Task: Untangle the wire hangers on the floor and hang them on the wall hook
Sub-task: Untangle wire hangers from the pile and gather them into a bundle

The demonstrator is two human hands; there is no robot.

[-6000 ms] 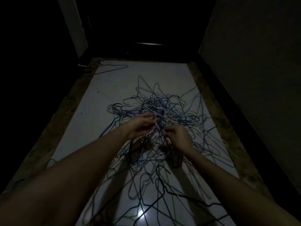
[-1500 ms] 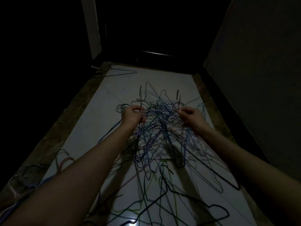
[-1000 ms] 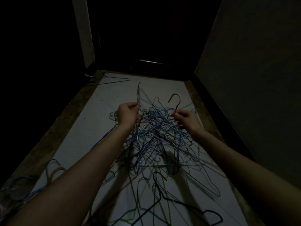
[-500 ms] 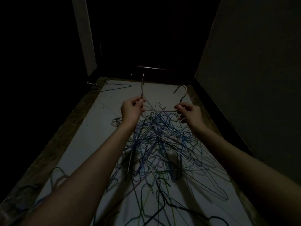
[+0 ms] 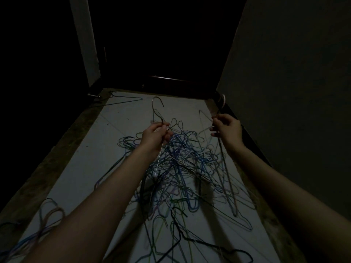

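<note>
A tangled pile of thin wire hangers (image 5: 182, 164), mostly blue, green and dark, lies on the pale floor tile. My left hand (image 5: 156, 134) grips the neck of a grey hanger (image 5: 156, 108) whose hook stands up above my fist. My right hand (image 5: 227, 128) pinches the neck of a second, paler hanger (image 5: 222, 100), its hook raised near the right wall and its frame trailing down to the pile. Both hands are held apart above the far side of the heap. No wall hook is visible in the dark.
A lone blue hanger (image 5: 123, 101) lies at the far left by a dark doorway. More hangers (image 5: 45, 217) lie at the lower left, and a black hanger (image 5: 209, 247) sprawls close to me. A wall (image 5: 294, 92) runs along the right.
Both hands have pulled further apart, the right one swinging its hanger out towards the right wall. The two held hangers now stand clear of each other above the pile.
</note>
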